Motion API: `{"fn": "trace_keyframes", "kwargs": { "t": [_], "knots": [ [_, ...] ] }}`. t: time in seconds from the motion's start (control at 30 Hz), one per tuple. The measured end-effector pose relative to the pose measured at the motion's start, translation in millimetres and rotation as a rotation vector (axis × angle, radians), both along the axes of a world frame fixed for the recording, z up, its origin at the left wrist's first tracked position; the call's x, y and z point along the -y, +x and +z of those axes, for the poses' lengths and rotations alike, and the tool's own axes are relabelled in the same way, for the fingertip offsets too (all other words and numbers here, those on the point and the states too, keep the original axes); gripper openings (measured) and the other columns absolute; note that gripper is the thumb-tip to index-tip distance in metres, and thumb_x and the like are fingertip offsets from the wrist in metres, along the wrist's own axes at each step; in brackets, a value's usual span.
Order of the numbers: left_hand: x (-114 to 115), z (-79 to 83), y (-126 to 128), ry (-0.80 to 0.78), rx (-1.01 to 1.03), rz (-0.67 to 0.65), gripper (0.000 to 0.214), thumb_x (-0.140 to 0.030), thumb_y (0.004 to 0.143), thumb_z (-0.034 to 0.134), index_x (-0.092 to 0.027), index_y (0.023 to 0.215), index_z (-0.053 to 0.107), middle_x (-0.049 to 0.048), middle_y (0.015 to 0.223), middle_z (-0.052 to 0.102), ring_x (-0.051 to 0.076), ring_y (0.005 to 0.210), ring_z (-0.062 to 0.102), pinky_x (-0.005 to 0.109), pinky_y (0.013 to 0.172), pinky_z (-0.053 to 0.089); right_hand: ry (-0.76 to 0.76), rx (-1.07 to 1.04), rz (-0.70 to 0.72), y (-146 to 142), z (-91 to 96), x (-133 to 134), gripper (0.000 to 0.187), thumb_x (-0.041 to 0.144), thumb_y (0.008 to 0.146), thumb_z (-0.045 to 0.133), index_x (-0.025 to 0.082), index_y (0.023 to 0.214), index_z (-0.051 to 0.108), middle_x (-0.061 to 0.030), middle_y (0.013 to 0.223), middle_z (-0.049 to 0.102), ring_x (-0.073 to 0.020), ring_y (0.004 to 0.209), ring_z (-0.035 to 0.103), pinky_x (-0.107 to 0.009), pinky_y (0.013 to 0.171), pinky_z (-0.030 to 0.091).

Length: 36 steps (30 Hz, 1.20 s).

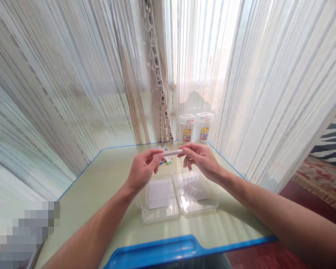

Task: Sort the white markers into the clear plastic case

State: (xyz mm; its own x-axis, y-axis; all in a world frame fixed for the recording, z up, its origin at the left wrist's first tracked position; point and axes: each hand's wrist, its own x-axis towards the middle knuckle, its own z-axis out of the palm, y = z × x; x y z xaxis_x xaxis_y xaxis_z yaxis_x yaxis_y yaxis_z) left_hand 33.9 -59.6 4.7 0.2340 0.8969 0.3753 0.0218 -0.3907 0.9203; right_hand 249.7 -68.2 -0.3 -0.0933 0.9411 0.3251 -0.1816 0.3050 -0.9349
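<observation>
My left hand (143, 168) and my right hand (199, 158) hold one white marker pen (172, 152) level between them, each pinching an end, above the table. Behind the pen lies a small heap of several more markers (166, 157) with coloured caps. Below my hands an open clear plastic case (179, 198) lies flat on the table, both halves showing, with a white card inside each half.
The pale green table (100, 186) has a blue rim (168, 248). Two upright clear boxes (195, 127) with coloured labels stand at its far edge. Sheer curtains (254, 86) close in on three sides; a patterned rug (322, 179) lies to the right.
</observation>
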Motion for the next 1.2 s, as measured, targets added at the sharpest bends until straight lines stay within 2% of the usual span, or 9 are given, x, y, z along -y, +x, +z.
{"fn": "trace_keyframes", "kwargs": {
  "t": [0.3,0.47,0.67,0.83,1.03,1.2],
  "knots": [
    [-8,-2.6,-6,-0.132,0.171,-0.045,0.038,-0.042,0.089,0.068,-0.008,0.105,0.073,0.0101,0.083,0.073,0.009,0.052,0.056,0.024,0.049,0.043,-0.081,-0.051,0.092,1,3.4,6,0.034,0.045,0.087,0.074,0.015,0.102,0.073,-0.0111,0.092,0.079,-0.0143,0.053,0.068,-0.023,0.042,0.05],
    [-7,-0.3,-5,-0.13,0.189,-0.038,0.043,-0.048,0.089,0.068,-0.008,0.106,0.071,0.0101,0.078,0.074,0.01,0.051,0.056,0.024,0.048,0.043,-0.067,-0.034,0.084,3,2.6,5,0.039,0.05,0.089,0.072,0.015,0.105,0.072,-0.0107,0.091,0.079,-0.0146,0.052,0.068,-0.024,0.042,0.05],
    [-5,-1.7,-6,-0.026,0.077,-0.023,0.039,-0.044,0.085,0.074,-0.007,0.099,0.073,0.0079,0.07,0.072,0.009,0.049,0.052,0.022,0.048,0.04,-0.008,0.025,0.022,2,1.1,4,0.044,0.055,0.084,0.076,0.013,0.098,0.074,-0.0097,0.083,0.078,-0.0142,0.048,0.067,-0.023,0.041,0.049],
    [-3,-4.1,-5,-0.02,0.012,-0.018,0.035,-0.04,0.079,0.082,-0.01,0.093,0.074,0.0042,0.064,0.069,0.007,0.048,0.047,0.02,0.046,0.036,0.005,0.094,-0.004,-1,1.9,6,0.044,0.054,0.078,0.081,0.012,0.088,0.074,-0.0092,0.077,0.077,-0.0142,0.047,0.067,-0.022,0.039,0.049],
    [7,-2.3,2,0.0,-0.089,-0.021,0.033,-0.043,0.074,0.084,-0.014,0.081,0.07,0.0036,0.069,0.069,0.012,0.058,0.057,0.022,0.054,0.044,0.031,0.152,0.002,-4,-0.9,10,0.043,0.049,0.065,0.091,0.014,0.077,0.069,-0.0048,0.067,0.073,-0.0127,0.046,0.064,-0.022,0.04,0.049],
    [14,-1.1,6,0.014,-0.18,-0.057,0.032,-0.044,0.078,0.08,-0.014,0.081,0.068,0.0039,0.071,0.069,0.014,0.065,0.061,0.023,0.061,0.048,0.007,0.154,0.044,-8,-1.6,16,0.045,0.048,0.06,0.094,0.014,0.075,0.068,0.0001,0.059,0.066,-0.011,0.043,0.06,-0.022,0.04,0.049]
  ]
}}
